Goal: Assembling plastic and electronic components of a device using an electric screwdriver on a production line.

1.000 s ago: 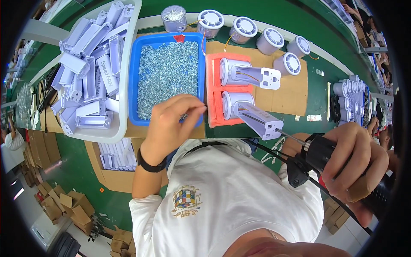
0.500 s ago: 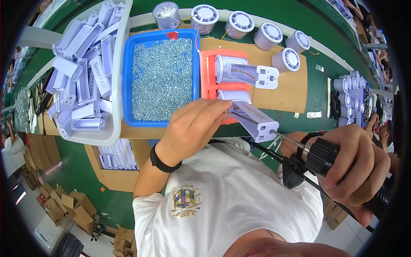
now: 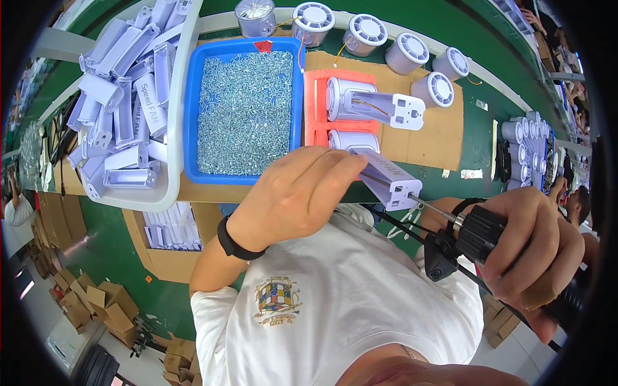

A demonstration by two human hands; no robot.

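Observation:
My right hand (image 3: 534, 251) is wrapped round a black electric screwdriver (image 3: 479, 233). Its long metal bit passes through a hole in the end plate of a pale lilac fan handle (image 3: 389, 183) and runs along the hollow inside. With fingers closed, my left hand (image 3: 302, 196) grips the handle at its other end, where it meets a round fan housing (image 3: 354, 140); the fingertips partly hide that joint. The housing lies in a red-orange fixture (image 3: 310, 96). Beside it in the fixture lies a second housing (image 3: 341, 96) with a handle (image 3: 407, 112) and wires showing.
A blue tray (image 3: 188, 116) of small screws stands left of the fixture. Farther left, a white bin (image 3: 177, 183) is heaped with loose handles. Several round fan housings (image 3: 367, 32) line the far side, some with wires. Cardboard (image 3: 444, 138) lies under the fixture.
My left fingertips have shifted slightly right along the handle. The screwdriver stays in the handle's end plate, and my right hand has barely moved. The whole view has shifted slightly.

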